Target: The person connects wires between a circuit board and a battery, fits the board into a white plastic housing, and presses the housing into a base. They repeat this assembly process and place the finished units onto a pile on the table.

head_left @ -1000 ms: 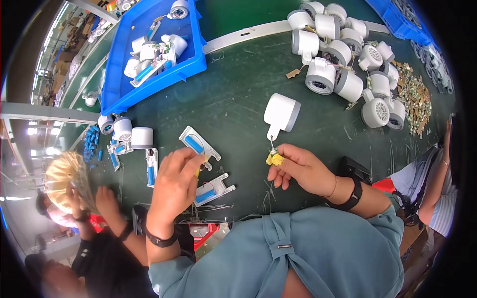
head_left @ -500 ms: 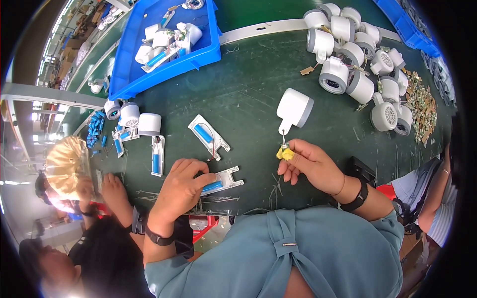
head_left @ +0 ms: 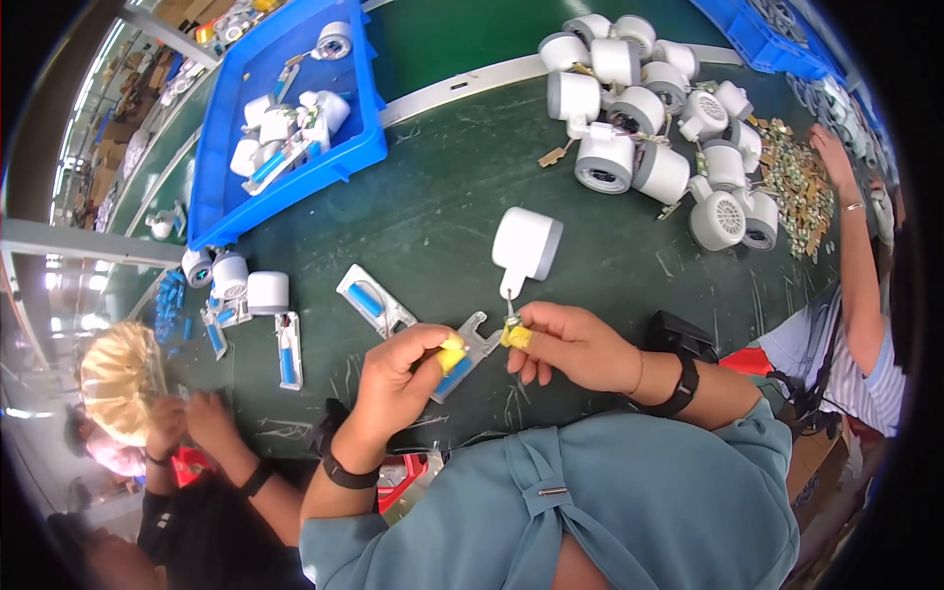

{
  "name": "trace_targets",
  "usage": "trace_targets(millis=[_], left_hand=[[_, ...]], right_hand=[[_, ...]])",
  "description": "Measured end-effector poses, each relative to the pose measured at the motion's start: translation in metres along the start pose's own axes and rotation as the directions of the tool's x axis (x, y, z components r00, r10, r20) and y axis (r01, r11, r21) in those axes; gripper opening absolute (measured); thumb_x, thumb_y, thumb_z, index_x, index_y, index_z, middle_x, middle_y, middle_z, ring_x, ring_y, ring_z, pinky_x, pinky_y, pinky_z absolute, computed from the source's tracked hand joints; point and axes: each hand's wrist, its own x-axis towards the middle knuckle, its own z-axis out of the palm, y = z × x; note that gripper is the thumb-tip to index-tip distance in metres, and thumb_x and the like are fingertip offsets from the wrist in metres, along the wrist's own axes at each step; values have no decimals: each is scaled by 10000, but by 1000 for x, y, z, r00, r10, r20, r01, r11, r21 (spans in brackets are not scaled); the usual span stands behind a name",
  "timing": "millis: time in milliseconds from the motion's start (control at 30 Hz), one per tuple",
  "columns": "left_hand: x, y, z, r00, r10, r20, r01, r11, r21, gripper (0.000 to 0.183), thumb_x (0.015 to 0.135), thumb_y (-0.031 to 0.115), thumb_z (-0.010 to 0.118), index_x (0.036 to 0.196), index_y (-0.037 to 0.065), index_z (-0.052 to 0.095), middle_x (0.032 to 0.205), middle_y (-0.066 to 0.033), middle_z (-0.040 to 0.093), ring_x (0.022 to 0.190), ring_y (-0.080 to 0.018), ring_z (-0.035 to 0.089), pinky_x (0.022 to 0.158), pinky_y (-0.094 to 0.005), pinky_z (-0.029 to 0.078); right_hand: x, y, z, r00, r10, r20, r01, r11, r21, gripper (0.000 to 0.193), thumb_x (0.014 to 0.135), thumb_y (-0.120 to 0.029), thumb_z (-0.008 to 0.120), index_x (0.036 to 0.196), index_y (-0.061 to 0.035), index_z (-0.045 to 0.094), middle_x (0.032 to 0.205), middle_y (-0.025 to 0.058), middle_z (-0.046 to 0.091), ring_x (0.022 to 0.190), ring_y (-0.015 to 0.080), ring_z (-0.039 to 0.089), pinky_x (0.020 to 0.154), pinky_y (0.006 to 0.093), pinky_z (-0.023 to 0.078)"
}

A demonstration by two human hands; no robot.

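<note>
My left hand [head_left: 396,382] is closed on a white plastic handle half [head_left: 482,339] with a blue cylindrical battery [head_left: 454,378] in it, tilted with its forked end toward my right hand. Yellow covers show on the fingertips of both hands. My right hand [head_left: 582,349] pinches a small circuit board [head_left: 512,321], partly hidden by the fingers. A short wire runs from this board to a white-and-grey fan head [head_left: 525,243] lying just beyond on the table. Past my left hand lies another white handle half [head_left: 366,295] with a blue battery and thin wires.
A blue tray [head_left: 211,187] with fan parts stands far left. Several white fan heads [head_left: 629,162] are heaped far right, beside a pile of small boards [head_left: 795,187]. Blue batteries [head_left: 169,305] lie at left. Co-workers' arms [head_left: 854,231] reach in from both sides.
My left hand has lifted and tilted the handle half, bringing it closer to my right hand. The right hand still pinches the board. At right, a co-worker's hand has come to the board pile.
</note>
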Motion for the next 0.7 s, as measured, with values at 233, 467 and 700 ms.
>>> trace_targets(millis=[233,467,700], left_hand=[[25,12,41,981,-193,16,192,962,-195,219,932,-91,551,1136,-22,593,1017,-73,666,894,-133,669,796,-263,550],[28,11,38,981,-193,-19,188,970,-153,221,900,-82,584,1107,-8,598,971,-84,666,833,-139,686,723,-257,561],[23,14,37,945,-326,20,322,918,-233,204,918,-61,571,1120,-37,569,950,-63,651,808,-106,646,730,-242,542]], right_hand=[[0,1,-4,999,-2,51,1,1000,22,174,1033,-144,462,1126,-28,552,962,51,661,802,93,628,666,227,513],[0,1,-3,997,-33,71,30,999,41,181,1031,-114,448,1135,-11,555,987,56,650,831,96,625,682,233,522],[1,2,2,1000,7,-6,-7,1000,3,176,1034,-121,459,1109,4,557,938,64,658,777,101,633,671,228,529]])
